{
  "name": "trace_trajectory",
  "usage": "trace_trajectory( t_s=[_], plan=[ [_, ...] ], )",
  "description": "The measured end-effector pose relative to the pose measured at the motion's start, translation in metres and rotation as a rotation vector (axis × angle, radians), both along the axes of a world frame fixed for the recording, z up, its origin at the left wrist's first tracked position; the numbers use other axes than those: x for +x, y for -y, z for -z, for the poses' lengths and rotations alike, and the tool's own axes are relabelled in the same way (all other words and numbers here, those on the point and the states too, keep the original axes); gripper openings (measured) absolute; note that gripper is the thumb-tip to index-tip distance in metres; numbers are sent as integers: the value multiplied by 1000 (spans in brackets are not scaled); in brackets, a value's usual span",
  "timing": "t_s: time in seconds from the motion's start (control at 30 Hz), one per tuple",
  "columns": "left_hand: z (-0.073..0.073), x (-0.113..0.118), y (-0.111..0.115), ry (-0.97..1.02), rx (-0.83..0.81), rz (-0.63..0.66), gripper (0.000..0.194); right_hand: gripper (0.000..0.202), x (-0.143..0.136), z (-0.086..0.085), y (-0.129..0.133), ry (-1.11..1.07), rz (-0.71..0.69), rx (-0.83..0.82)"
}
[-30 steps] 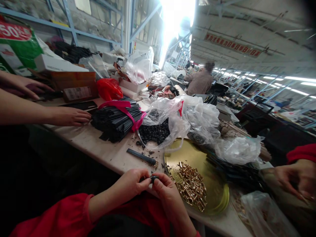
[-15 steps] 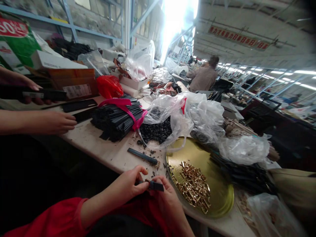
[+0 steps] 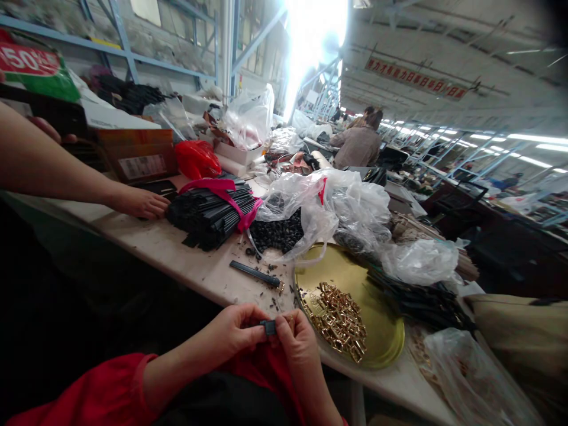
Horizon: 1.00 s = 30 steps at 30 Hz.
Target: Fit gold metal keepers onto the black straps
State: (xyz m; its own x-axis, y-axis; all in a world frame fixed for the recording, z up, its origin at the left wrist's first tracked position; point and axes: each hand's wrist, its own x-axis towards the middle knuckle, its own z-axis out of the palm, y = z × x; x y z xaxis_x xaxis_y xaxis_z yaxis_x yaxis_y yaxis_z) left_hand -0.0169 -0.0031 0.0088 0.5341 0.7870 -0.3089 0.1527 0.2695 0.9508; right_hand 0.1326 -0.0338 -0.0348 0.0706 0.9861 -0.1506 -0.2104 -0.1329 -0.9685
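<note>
A short dark strap (image 3: 268,326) is pinched between both hands, low over the table's front edge; fingers hide most of it. My left hand (image 3: 242,328), below a red cuff, is closed on its left part. My right hand (image 3: 298,342) is closed at the other side, thumb pressed against it. Just beyond lies another dark strap (image 3: 255,273) with a gold buckle (image 3: 280,286) at one end. To the right, a round gold tray (image 3: 385,337) bears a heap of gold buckles (image 3: 339,319).
At left, a co-worker's hand (image 3: 144,204) rests beside a bundle of black straps (image 3: 208,213) with a pink tie. Small black rings (image 3: 279,231) spill from a clear plastic bag (image 3: 319,228). Behind are a red bag (image 3: 198,158) and a cardboard box (image 3: 137,157).
The strap has turned, with less of it showing, and my right thumb now presses it. The co-worker's nearer hand has moved right toward the bundle; the other has moved left with a dark object.
</note>
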Motion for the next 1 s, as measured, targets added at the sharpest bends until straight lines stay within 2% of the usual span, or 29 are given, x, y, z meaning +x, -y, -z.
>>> trace_trajectory(
  t_s=[0.1,0.17,0.23,0.33,0.4,0.6,0.73,0.83,0.9,1.0],
  plan=[
    [2,-2,1,130,-114,-8,32,25,2,2,-1,207,100,36],
    [3,-4,1,163,-140,-18,33,18,4,0,-1,348,108,73],
    [2,-6,1,160,-178,-30,34,14,7,-6,0,511,24,136],
    [1,-6,0,126,-237,-24,32,9,13,-17,3,742,-180,226],
    [2,-5,-1,109,-267,-5,27,8,17,-21,4,821,-263,246],
    [8,-4,-10,31,-302,114,21,7,27,-14,5,747,-359,201],
    [6,-9,-22,1,-219,176,21,8,25,-11,-2,866,-342,257],
    [4,-8,-33,9,-218,192,25,9,23,-13,-11,891,-362,265],
    [4,-5,-41,0,-216,177,26,9,24,-13,-17,836,-348,230],
    [6,-3,-52,-59,-144,196,25,12,25,-6,-24,742,-249,196]
  ],
)
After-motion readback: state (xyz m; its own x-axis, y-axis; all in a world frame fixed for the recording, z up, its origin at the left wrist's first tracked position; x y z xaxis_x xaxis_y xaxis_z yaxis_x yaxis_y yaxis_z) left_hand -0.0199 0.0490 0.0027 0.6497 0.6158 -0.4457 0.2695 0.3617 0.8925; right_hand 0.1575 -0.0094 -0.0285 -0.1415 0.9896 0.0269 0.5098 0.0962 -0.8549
